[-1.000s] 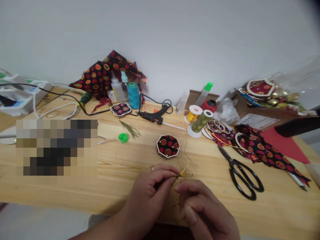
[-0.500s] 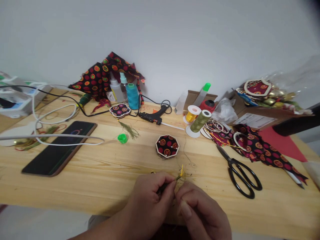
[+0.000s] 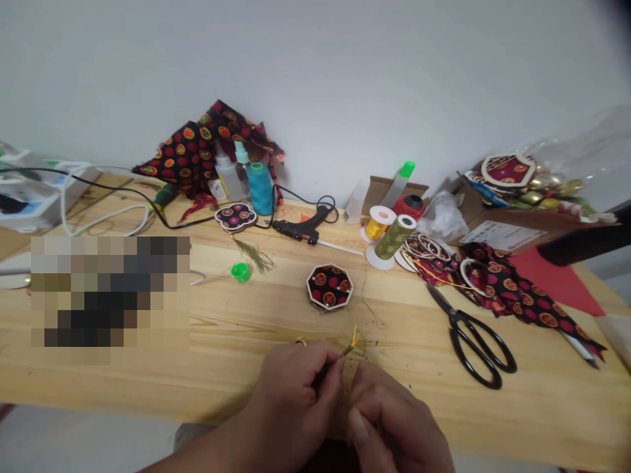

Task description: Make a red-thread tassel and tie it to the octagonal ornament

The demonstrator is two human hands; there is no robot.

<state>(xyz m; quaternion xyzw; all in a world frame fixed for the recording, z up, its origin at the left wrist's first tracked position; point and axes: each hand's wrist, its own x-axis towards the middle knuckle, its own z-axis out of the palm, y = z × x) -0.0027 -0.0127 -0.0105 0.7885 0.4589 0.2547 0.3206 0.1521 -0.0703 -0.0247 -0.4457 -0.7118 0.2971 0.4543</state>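
Observation:
Near the table's front edge, my left hand (image 3: 303, 394) pinches a small green thread bundle (image 3: 348, 350) between thumb and forefinger. A yellow cord (image 3: 354, 336) sticks up from the bundle's tip, and the rest of the bundle is hidden in my fingers. My right hand (image 3: 394, 420) is closed just to the right, thumb pressed against the curled forefinger. A fine thread loops from the bundle's tip toward it; the pinch itself is mostly hidden. Beyond my hands lies an octagonal patterned fabric piece (image 3: 330, 287) with a pale rim.
Black-handled scissors (image 3: 476, 341) lie at right. Behind stand a green thread spool (image 3: 396, 238), a yellow spool (image 3: 378, 224) and a teal spool (image 3: 259, 189). A black glue gun (image 3: 298, 230), green cap (image 3: 240, 272) and flower-shaped piece with a tassel (image 3: 236, 216) lie farther left. A pixelated patch covers the left.
Both hands have shifted slightly left and down, still close together. The green bundle and yellow cord moved a little left with my left hand.

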